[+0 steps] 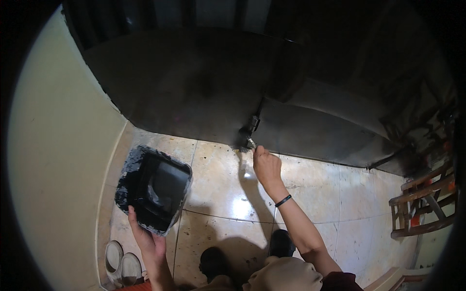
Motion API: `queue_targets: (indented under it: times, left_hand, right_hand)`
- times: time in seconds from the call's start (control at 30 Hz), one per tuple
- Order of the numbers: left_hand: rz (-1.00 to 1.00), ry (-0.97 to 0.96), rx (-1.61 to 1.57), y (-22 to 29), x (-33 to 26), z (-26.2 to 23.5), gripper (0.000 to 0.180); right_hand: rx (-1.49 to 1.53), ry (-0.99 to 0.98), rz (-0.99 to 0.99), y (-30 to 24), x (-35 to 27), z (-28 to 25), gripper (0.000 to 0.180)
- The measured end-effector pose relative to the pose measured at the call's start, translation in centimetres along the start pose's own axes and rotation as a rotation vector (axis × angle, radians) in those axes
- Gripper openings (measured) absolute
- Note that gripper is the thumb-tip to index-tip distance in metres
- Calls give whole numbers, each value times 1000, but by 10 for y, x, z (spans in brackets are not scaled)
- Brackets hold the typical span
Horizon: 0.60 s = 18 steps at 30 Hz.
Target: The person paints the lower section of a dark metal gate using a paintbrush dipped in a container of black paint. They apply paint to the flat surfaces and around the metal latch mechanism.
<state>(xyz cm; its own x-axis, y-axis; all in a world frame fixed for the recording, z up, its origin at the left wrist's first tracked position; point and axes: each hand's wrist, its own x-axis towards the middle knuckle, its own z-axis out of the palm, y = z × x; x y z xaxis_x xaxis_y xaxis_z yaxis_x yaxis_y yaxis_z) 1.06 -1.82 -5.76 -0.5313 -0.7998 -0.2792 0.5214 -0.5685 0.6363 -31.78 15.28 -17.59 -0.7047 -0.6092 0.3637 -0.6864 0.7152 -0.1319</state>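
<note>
Black paint tray (153,188) gripped by left hand (145,237), right hand (266,167) closed on brush (249,143) at dark gate (204,87)

Right hand (266,167) with paintbrush (249,142) at dark gate (194,92); left hand (148,240) gripping paint tray (153,189).

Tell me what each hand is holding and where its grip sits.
Left hand holds a black paint tray, grip on its near lower rim. Right hand holds a small paintbrush by its handle end, bristles at the dark metal gate.
</note>
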Motion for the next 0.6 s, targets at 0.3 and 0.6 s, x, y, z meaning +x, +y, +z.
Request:
queue_targets:
  times: [0.3, 0.6]
  left_hand:
    - [51, 32, -52, -9, -5, 14, 55]
    - [78, -43, 2, -20, 7, 25, 52]
  right_hand:
    - [-109, -22, -73, 38, -10, 24, 22]
    - [151, 44, 260, 65, -118, -160, 21]
